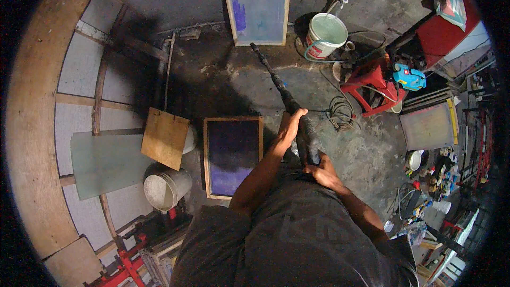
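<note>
I hold a long black spray lance (276, 82) with both hands. My left hand (291, 125) grips its barrel further forward, and my right hand (321, 172) grips the rear handle close to my body. The lance tip points toward a wood-framed screen (257, 11) with a pale blue mesh and a purple patch, which leans against the far wall. A second wood-framed screen (232, 155) with a dark purple mesh lies on the wet concrete floor just left of my left arm.
A white bucket of water (326, 34) with a green hose stands right of the leaning screen. A red stool (373, 86) carries a blue pressure-washer unit (408, 77). A plywood board (165, 137), a tipped white bucket (166, 188) and a frosted sheet (106, 163) lie at left.
</note>
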A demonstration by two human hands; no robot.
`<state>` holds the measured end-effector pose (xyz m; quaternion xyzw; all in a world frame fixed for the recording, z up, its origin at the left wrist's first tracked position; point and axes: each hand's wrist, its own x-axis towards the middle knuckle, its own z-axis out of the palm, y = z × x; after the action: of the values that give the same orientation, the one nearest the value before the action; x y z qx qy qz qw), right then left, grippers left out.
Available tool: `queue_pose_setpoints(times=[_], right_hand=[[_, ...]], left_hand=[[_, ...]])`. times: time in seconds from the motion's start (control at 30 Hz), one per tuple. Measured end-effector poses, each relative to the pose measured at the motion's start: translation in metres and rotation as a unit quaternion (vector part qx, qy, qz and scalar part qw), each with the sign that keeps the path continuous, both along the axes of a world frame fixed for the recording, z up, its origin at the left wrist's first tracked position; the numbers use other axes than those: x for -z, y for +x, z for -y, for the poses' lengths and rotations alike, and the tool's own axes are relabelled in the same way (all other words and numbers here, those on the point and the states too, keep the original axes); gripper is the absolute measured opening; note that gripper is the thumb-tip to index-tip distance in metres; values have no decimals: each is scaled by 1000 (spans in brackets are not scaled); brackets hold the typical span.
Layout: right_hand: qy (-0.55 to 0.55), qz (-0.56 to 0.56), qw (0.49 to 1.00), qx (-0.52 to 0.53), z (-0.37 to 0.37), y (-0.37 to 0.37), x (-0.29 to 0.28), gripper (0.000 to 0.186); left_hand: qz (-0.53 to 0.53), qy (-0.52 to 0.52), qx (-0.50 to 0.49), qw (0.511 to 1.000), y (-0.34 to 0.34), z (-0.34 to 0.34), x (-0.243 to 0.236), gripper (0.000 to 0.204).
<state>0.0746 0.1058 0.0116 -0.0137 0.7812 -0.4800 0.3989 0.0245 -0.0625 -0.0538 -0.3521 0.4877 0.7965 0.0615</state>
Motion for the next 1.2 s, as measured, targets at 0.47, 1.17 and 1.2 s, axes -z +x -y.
queue_pose_setpoints(times=[0.47, 1.17, 1.2], right_hand=[[-3, -6, 1000, -16, 6, 1, -13, 30], [-33, 28, 998, -36, 7, 2, 3, 57], [-50, 19, 998, -34, 7, 0, 4, 57]], left_hand=[[-16, -43, -18, 999, 6, 0, -6, 36], [-33, -53, -51, 997, 3, 3, 9, 40], [-34, -28, -26, 999, 3, 4, 0, 40]])
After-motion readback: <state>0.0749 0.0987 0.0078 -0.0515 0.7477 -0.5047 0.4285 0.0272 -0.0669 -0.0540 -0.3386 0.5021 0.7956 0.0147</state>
